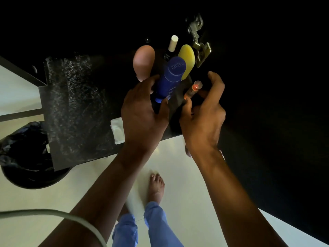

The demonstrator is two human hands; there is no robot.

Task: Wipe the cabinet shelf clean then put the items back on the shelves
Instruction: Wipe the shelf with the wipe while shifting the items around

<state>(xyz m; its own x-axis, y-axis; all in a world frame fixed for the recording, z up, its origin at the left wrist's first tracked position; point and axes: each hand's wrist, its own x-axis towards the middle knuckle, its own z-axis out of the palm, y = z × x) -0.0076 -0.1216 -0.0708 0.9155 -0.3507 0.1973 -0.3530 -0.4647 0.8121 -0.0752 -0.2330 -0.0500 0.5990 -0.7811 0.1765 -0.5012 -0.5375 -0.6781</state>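
Blue bottle (171,78) reads "NIVEA", gripped by left hand (142,111).

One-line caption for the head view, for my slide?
Left hand grips blue bottle, right hand pinches small clear tube over dark shelf.

Both forearms are bare from the bottom edge of the view up to the wrists, with no sleeves, watch or bracelet showing. The left hand (142,116) and the right hand (203,120) wear no rings or gloves. Below them, loose light blue trousers (154,221) cover the legs down to the ankles. One foot (156,186) is bare, its toes uncovered.
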